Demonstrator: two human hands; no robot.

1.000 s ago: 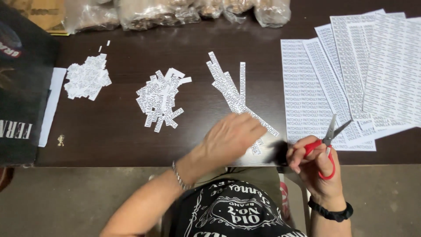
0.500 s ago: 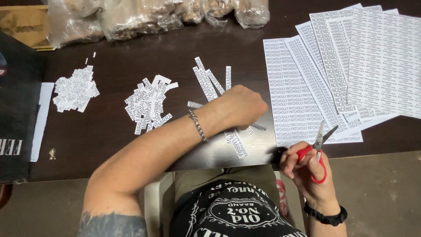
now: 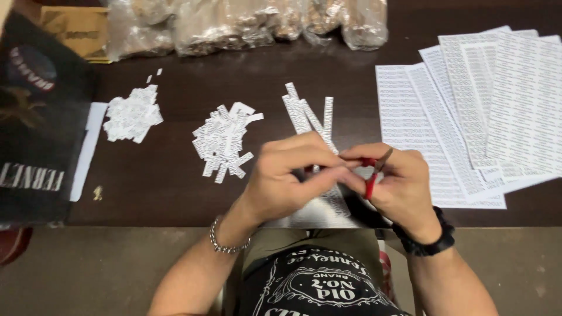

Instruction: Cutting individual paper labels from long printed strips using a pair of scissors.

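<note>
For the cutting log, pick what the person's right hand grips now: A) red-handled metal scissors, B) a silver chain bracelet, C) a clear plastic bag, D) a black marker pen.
A: the right hand closes around the red-handled metal scissors, blades pointing up beside the left hand, above the dark wooden table.

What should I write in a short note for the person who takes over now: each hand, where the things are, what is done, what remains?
Left hand: pinches a paper strip over the near table edge.
Right hand: holds red scissors at that strip.
Done: two heaps of cut slips, left heap and middle heap.
Waiting: long strips behind the hands; uncut printed sheets fanned out on the right.
Left: the strip in hand, the long strips and the sheets are not yet cut small.
</note>
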